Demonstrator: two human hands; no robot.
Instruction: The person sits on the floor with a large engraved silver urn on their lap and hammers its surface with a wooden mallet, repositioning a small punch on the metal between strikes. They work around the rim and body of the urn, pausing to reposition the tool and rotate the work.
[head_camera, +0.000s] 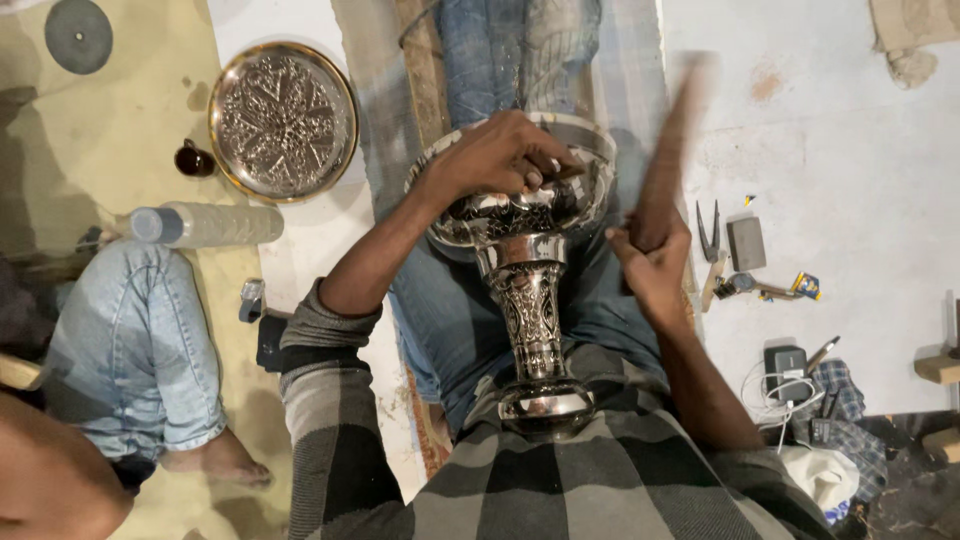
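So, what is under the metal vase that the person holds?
Under the vase you see legs in blue jeans. The left hand covers part of its rim, so the inside is hidden.

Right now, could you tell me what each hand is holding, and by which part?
Left hand pinches a small tool against the vase bowl. Right hand grips a blurred wooden mallet by its lower end.

Left hand curled in a tight grip, right hand fisted and raised (wrist bent upward).
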